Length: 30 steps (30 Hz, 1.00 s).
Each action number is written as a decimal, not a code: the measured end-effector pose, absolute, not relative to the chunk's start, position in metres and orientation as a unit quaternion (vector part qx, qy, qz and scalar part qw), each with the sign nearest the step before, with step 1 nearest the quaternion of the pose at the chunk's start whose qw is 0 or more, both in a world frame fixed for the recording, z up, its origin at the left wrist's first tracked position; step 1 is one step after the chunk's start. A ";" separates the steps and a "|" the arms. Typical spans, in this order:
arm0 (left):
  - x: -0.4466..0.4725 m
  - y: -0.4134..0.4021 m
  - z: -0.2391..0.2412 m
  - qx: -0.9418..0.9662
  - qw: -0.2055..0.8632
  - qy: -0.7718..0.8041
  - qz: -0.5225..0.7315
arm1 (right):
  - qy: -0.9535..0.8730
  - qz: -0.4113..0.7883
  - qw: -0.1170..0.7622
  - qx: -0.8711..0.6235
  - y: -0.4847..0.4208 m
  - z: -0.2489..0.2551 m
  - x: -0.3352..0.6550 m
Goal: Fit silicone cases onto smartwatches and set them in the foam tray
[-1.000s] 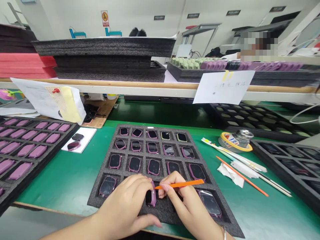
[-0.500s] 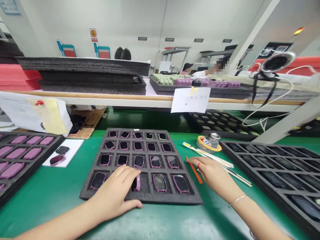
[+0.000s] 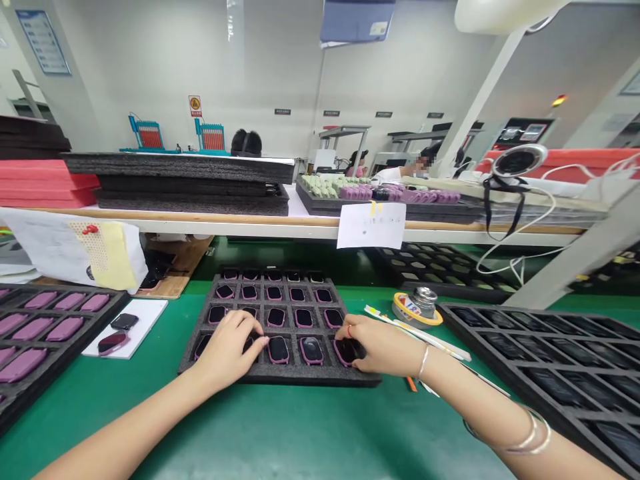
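A black foam tray (image 3: 310, 377) of smartwatches with purple cases and dark screens lies in front of me on the green bench. My left hand (image 3: 231, 345) rests over its front left part, fingers curved and thumb slightly apart. Beneath it, a watch in the second front slot is partly covered. At the front right corner, my right hand (image 3: 373, 343) has thumb and fingers on opposite sides of a smartwatch (image 3: 346, 351), which sits in its slot. Between the hands, two more watches lie face up in the front row.
Left stand a tray of purple cases (image 3: 65, 329) and a white pad (image 3: 137, 333) with two watch pieces. To the right are tape (image 3: 435, 317), thin sticks (image 3: 453, 345), an orange stick (image 3: 411, 384) and a tray of dark parts (image 3: 550, 373). A shelf (image 3: 225, 228) crosses behind.
My right hand has left the orange stick and moved left onto the front right watch. My left hand has drawn its thumb in closer to its fingers. The camera view has tilted up.
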<state>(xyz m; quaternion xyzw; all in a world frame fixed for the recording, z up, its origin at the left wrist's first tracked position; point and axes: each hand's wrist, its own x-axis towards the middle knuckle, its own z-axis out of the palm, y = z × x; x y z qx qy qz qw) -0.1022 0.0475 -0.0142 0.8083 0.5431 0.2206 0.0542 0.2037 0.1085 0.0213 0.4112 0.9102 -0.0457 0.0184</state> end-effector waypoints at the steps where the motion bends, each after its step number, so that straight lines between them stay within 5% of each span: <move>1: -0.105 0.048 -0.012 0.801 0.040 0.557 0.217 | 0.911 -0.035 0.027 0.410 0.107 0.024 0.201; 11: -0.119 0.041 -0.007 0.771 0.062 0.604 0.194 | 0.938 -0.013 0.008 0.345 0.103 0.039 0.154; 24: -0.099 0.023 0.007 0.657 0.407 0.549 0.319 | 0.953 -0.058 -0.005 0.297 0.118 0.033 0.143; 30: -0.063 -0.007 -0.019 0.555 0.630 0.476 0.261 | 0.961 -0.052 -0.002 0.273 0.111 0.032 0.099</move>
